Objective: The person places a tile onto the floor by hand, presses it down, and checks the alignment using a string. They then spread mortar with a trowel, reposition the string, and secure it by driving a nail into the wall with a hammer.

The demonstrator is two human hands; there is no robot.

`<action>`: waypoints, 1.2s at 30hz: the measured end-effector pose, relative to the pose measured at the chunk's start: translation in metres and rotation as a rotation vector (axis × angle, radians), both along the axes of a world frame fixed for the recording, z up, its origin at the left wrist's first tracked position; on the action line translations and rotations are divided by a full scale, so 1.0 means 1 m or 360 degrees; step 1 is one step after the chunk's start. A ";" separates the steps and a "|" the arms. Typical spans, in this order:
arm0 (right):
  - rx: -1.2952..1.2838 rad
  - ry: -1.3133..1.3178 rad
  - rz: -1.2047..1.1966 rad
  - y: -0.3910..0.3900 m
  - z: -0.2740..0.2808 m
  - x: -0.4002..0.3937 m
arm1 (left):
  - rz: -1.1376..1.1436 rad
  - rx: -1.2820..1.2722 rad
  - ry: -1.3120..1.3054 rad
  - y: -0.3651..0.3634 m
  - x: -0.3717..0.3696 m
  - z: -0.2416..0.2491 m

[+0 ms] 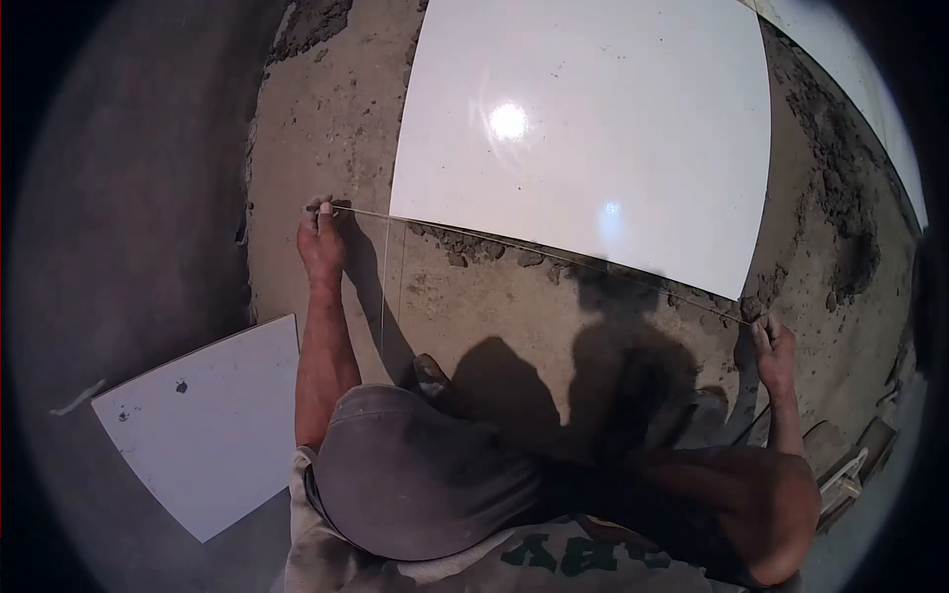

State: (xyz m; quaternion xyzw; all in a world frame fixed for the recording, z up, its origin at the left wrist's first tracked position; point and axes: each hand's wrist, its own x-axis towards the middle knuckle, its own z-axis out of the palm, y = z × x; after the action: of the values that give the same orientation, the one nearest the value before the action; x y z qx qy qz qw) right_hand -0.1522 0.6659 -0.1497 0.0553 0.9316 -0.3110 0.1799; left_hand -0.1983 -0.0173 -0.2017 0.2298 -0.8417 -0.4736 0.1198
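A thin string [363, 211] runs taut between my two hands, along the near edge of a large glossy white tile [583, 128]. At the tile's near left corner, my left hand [321, 242] pinches one end of the string between thumb and fingers. Just past the near right corner, my right hand [775, 354] has its fingers closed on the other end. The tile lies on the sandy floor bed, with crumbs of mortar [474, 245] along its near edge. A fine line hangs toward me from near the left corner.
A smaller white tile piece [203, 435] lies at the lower left, on the dark floor. Loose mortar [840, 198] is heaped right of the large tile, beside another white tile [850, 79]. Tools or offcuts [845, 474] lie at the lower right. My knees are bent in front.
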 end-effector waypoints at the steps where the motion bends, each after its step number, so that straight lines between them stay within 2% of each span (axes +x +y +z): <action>1: 0.0041 -0.0013 -0.0001 0.002 0.001 0.000 | 0.0000 0.0004 -0.0001 -0.002 0.001 -0.003; 3: 0.0022 -0.0004 0.0000 0.008 -0.004 0.001 | 0.0117 0.0216 -0.0105 0.003 0.000 0.003; 7: 0.0101 0.0021 0.0019 0.001 0.002 -0.004 | 0.0191 0.0188 -0.0056 0.015 -0.002 0.011; 13: 0.0169 -0.0003 0.0008 0.001 0.004 -0.006 | 0.0042 0.0058 -0.0084 -0.004 0.002 -0.003; 15: 0.0179 0.0001 -0.0008 0.002 0.001 -0.005 | 0.0080 -0.0082 -0.0193 0.002 0.001 0.003; 17: 0.0131 0.0012 0.0004 0.001 0.004 -0.006 | 0.0088 -0.0182 -0.0120 -0.004 0.002 -0.003; 21: 0.0075 0.0024 0.0007 -0.003 0.008 -0.008 | 0.0096 0.0134 -0.0229 -0.004 0.001 0.006; 24: 0.0118 0.0015 -0.0017 -0.007 0.019 -0.016 | 0.0117 0.0196 -0.0234 0.004 0.001 0.009; 27: 0.0113 -0.0047 -0.0042 -0.007 0.020 -0.020 | 0.0099 0.0189 -0.0230 0.000 0.000 0.008; 29: 0.0126 -0.0053 -0.0038 -0.004 0.015 -0.022 | 0.0064 0.0042 -0.0281 -0.002 0.000 0.008; 36: 0.0129 -0.0018 -0.0024 -0.004 0.015 -0.023 | 0.0045 0.0130 -0.0261 0.009 0.001 0.014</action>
State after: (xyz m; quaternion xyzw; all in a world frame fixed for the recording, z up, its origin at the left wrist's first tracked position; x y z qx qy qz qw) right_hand -0.1752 0.6622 -0.1345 0.0713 0.9420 -0.2739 0.1803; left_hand -0.1971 -0.0086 -0.1878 0.2845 -0.8253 -0.4854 0.0477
